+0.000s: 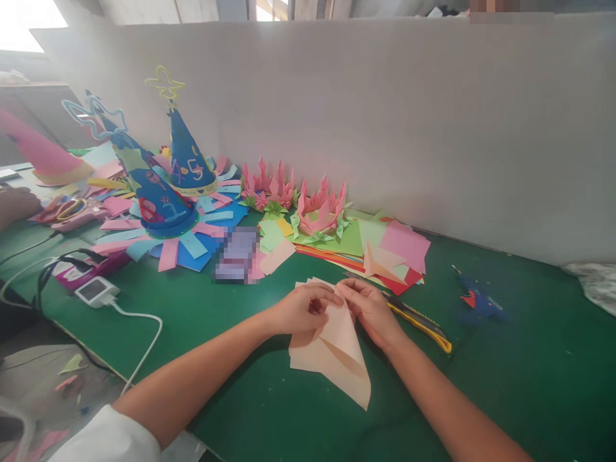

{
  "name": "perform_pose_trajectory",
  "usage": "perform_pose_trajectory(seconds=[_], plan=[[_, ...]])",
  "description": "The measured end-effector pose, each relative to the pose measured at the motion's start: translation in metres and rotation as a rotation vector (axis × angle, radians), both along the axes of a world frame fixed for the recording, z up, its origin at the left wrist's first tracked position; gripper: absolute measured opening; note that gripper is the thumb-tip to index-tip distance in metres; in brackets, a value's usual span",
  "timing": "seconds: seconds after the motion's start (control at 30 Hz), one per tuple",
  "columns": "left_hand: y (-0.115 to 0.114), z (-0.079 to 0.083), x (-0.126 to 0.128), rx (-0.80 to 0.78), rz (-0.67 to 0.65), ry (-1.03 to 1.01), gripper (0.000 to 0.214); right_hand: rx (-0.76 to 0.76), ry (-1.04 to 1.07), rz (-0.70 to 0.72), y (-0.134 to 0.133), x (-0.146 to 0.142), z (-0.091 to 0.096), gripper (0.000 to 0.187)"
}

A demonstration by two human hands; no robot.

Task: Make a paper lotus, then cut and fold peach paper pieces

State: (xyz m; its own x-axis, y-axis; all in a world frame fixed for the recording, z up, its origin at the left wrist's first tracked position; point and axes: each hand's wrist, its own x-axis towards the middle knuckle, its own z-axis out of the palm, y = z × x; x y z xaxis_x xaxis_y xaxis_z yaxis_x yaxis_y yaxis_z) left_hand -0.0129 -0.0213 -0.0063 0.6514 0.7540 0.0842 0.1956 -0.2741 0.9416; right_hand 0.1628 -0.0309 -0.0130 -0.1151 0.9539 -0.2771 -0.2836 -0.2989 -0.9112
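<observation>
A peach sheet of paper [332, 353], partly folded over on itself, lies on the green table under my hands. My left hand [308, 308] rests on its upper part with fingers curled and pinching near the top edge. At the upper right corner of the fold, my right hand [368, 308] pinches the paper between thumb and fingers. Both hands meet at the top of the sheet, fingertips almost touching. A yellow-and-black utility knife [423, 324] lies just right of my right hand. Behind it, a folded peach paper piece [380, 262] sits on stacked coloured paper [407, 240].
Blue cone hats [158, 199] with paper strips stand at the left, beside pink paper crowns [320, 208]. A blue glue gun [476, 298] lies at the right. A power strip [91, 266] and a white charger [97, 292] with cables sit at the left edge. Another person's hand [17, 204] shows far left.
</observation>
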Motion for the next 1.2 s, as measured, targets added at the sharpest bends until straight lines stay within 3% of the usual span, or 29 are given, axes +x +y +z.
perform_pose_trajectory(seconds=[0.37,0.5,0.63,0.87,1.2], plan=[[-0.001,0.005,0.001,0.024,-0.013,0.023,0.045,0.047,-0.039,-0.042,0.000,-0.001,0.000,0.030],[0.004,-0.001,-0.003,0.022,0.109,0.019,0.043,0.255,-0.283,-0.066,-0.002,-0.004,-0.011,0.035],[0.013,-0.006,-0.009,-0.001,0.253,0.015,0.038,0.513,-0.557,0.015,-0.004,-0.005,-0.020,0.036],[0.020,-0.008,-0.016,0.008,0.318,0.001,0.032,0.959,-1.047,0.116,-0.009,-0.004,-0.008,0.026],[0.019,-0.013,-0.016,0.203,0.354,0.136,0.037,1.021,-1.162,0.266,-0.008,-0.005,-0.011,0.018]])
